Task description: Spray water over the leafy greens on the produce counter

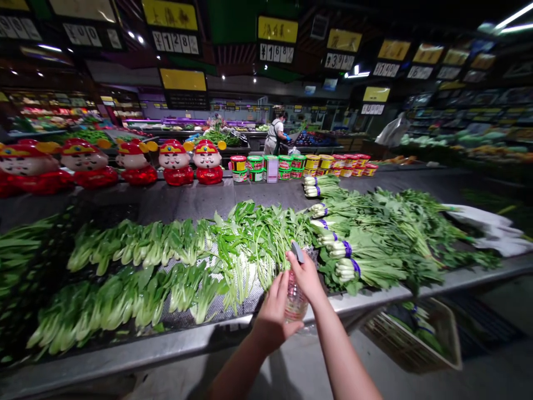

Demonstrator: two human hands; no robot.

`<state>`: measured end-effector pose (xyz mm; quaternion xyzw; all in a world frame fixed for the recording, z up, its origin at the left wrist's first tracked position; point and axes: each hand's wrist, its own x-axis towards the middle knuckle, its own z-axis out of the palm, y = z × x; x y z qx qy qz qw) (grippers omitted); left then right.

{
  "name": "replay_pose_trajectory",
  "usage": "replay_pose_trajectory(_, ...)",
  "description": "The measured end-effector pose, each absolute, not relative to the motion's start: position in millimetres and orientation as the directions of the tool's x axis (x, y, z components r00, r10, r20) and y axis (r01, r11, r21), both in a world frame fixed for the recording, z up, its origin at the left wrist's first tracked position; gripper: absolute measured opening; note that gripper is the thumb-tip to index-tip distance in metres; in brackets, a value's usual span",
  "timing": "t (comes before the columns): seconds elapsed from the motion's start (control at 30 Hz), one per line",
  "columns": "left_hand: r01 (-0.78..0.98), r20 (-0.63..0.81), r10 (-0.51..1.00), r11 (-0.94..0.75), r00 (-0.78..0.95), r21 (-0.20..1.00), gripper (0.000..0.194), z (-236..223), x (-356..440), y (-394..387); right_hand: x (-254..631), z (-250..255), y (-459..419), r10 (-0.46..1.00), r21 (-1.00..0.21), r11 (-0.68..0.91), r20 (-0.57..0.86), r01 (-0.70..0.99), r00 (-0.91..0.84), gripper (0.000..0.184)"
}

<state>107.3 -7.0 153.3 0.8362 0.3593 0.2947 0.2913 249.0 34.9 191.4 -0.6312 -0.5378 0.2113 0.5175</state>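
A clear plastic spray bottle [296, 304] with a grey spray head is held upright over the front edge of the vegetable stand. My left hand [271, 318] is closed around the side of its body. At the neck, my right hand [307, 276] grips it just under the grey head, its fingers partly hidden. Beyond the bottle lie loose leafy greens with thin stems [254, 233]. Rows of bok choy [141, 291] spread to the left, and bunches of greens tied with purple bands [345, 258] lie to the right.
Red figurines [174, 161] and stacked colourful tubs [285, 165] line the back ledge. A metal rail [187, 351] runs along the stand's front. At lower right, a crate [452, 339] holds greens. White cloth [487, 222] lies right; a person [272, 136] stands farther back.
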Motion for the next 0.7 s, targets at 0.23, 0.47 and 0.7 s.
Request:
replay_pose_trajectory(0.23, 0.405, 0.262, 0.780, -0.543, 0.568, 0.736, 0.114, 153, 93, -2, 235, 187, 39, 0.897, -0.896, 0.069, 0.249, 0.439, 0.366, 0.048)
replay_pose_trajectory(0.47, 0.374, 0.255, 0.769, -0.536, 0.586, 0.757, 0.117, 153, 88, -3, 229, 182, 36, 0.899, -0.909, 0.047, 0.220, 0.415, 0.380, 0.049)
replay_pose_trajectory(0.7, 0.352, 0.222, 0.790, -0.481, 0.572, 0.803, 0.115, 156, 95, -2, 235, 189, 39, 0.879, -0.879, 0.046, 0.261, 0.474, 0.399, 0.042)
